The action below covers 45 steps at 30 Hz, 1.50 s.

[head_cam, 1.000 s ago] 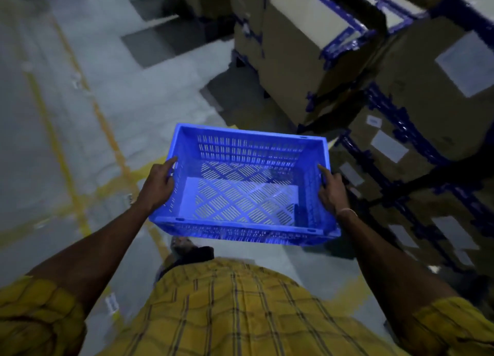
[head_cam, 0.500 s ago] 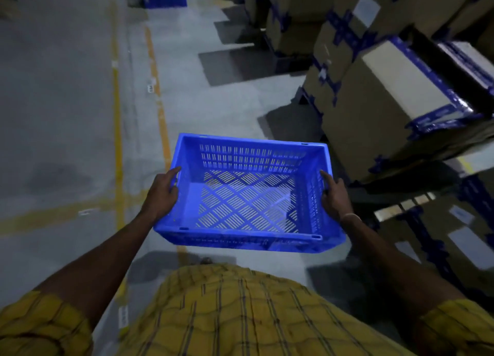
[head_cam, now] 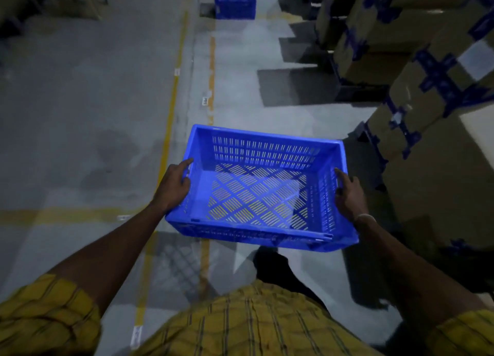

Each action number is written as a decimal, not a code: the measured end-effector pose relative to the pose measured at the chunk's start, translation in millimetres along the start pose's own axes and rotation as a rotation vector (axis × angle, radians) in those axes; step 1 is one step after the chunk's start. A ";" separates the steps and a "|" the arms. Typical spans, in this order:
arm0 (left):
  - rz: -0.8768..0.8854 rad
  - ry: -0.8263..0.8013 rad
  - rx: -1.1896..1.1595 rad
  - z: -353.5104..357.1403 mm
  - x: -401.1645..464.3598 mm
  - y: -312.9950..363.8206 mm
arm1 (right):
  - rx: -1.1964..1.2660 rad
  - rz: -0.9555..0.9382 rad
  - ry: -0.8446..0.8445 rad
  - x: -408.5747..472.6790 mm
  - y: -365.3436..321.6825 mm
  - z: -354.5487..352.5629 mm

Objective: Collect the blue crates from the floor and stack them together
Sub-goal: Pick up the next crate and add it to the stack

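Note:
I carry an empty blue crate (head_cam: 259,195) with slotted walls and a lattice bottom, held level above the floor in front of my waist. My left hand (head_cam: 173,185) grips its left short side at the handle slot. My right hand (head_cam: 347,195) grips the right short side the same way. Far ahead, at the top of the view, a stack of blue crates (head_cam: 234,0) stands on the floor beside the yellow line.
Tall stacks of cardboard boxes (head_cam: 433,115) bound with blue tape line the right side on dark pallets. Yellow floor lines (head_cam: 171,109) run forward along the grey concrete aisle, with a cross line at the left. More dim objects sit at the far top left.
My view has turned left along the aisle: the boxes have slid to the right and the far blue stack has come nearer to the centre. Both hands keep their grip on the crate.

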<state>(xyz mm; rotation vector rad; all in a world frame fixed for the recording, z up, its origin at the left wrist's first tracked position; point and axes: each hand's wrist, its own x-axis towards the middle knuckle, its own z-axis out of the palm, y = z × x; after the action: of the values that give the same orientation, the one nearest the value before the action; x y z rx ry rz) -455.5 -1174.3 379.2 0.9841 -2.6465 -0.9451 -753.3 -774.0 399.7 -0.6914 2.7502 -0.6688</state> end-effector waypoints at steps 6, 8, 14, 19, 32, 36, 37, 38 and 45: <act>-0.028 0.069 0.009 6.2 108.1 5.6 | 0.026 -0.063 -0.032 143.7 -16.9 6.1; -0.051 0.087 -0.002 1.2 140.3 14.6 | 0.023 -0.072 -0.050 185.3 -22.5 0.2; -0.047 0.172 0.004 -10.5 231.1 36.3 | 0.050 -0.125 -0.057 301.9 -50.2 -18.9; -0.065 0.197 0.002 -17.7 312.2 34.3 | 0.030 -0.152 -0.056 395.2 -80.1 -17.3; -0.073 0.139 -0.043 -59.3 600.9 -46.9 | 0.008 -0.096 -0.025 653.2 -199.6 41.3; -0.055 0.137 -0.020 -90.8 689.6 -56.3 | 0.028 -0.077 -0.003 723.4 -238.6 51.5; -0.060 0.133 -0.017 -95.9 710.9 -59.1 | 0.038 -0.069 -0.004 739.0 -247.8 52.5; -0.060 0.126 -0.018 -101.3 732.3 -61.0 | 0.051 -0.070 -0.008 755.7 -256.0 53.5; -0.090 0.153 -0.012 -112.3 889.1 -67.7 | 0.053 -0.075 -0.015 915.6 -300.2 66.1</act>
<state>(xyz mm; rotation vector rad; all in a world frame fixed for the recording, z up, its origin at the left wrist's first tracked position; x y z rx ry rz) -1064.1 -1835.5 369.7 1.1325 -2.4875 -0.8652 -1405.0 -1486.6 389.7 -0.7870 2.6944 -0.7468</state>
